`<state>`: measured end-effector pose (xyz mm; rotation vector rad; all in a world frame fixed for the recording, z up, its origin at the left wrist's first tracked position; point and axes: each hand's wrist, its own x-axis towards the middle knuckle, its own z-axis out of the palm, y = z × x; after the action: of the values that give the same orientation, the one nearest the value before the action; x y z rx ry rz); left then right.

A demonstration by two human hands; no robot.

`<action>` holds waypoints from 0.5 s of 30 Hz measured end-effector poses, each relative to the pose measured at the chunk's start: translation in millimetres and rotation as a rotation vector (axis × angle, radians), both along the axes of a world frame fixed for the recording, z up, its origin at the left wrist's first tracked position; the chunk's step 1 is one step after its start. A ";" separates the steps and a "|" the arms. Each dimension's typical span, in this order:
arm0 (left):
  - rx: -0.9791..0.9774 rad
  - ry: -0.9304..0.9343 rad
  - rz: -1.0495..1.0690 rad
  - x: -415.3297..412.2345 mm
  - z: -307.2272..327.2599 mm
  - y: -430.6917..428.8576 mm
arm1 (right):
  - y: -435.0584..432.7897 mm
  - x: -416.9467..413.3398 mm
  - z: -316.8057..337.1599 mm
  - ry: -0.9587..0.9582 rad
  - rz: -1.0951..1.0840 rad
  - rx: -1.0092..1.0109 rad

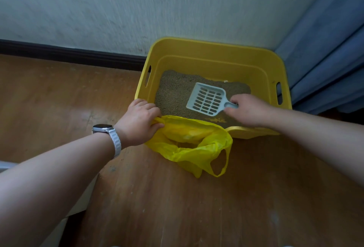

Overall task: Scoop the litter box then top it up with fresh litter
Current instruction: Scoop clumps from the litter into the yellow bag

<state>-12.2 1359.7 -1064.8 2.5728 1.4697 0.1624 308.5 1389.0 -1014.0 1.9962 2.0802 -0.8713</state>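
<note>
A yellow litter box (212, 51) stands on the floor against the wall, with brown-grey litter (175, 93) in its bottom. A pale slotted scoop (206, 99) lies flat over the litter, nothing visible in it. My right hand (248, 109) grips the scoop's short handle at the box's near right. A yellow plastic bag (193, 144) hangs open over the near rim and onto the floor. My left hand (139, 121) pinches the bag's left edge at the box's near left corner.
Wooden floor (177, 207) spreads in front and to the left. A dark skirting board (69, 54) runs along the white wall. A blue curtain (331, 53) hangs just right of the box. A white object's edge (7, 165) shows at the far left.
</note>
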 end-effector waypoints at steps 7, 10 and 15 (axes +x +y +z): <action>0.034 -0.009 -0.021 0.5 -0.9 2.6 | 30.2 36.8 1.1 -0.346 0.061 -0.286; 0.056 -0.014 -0.029 -1.0 -5.1 2.3 | 33.9 45.6 13.6 -0.458 0.097 -0.426; 0.106 -0.027 -0.049 -1.2 -9.4 4.5 | 26.1 46.0 8.4 -0.529 0.101 -0.622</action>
<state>-13.4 1364.3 -1074.2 2.6755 1.4239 0.2748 354.5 1415.1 -1005.6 1.5500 1.3841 -0.7406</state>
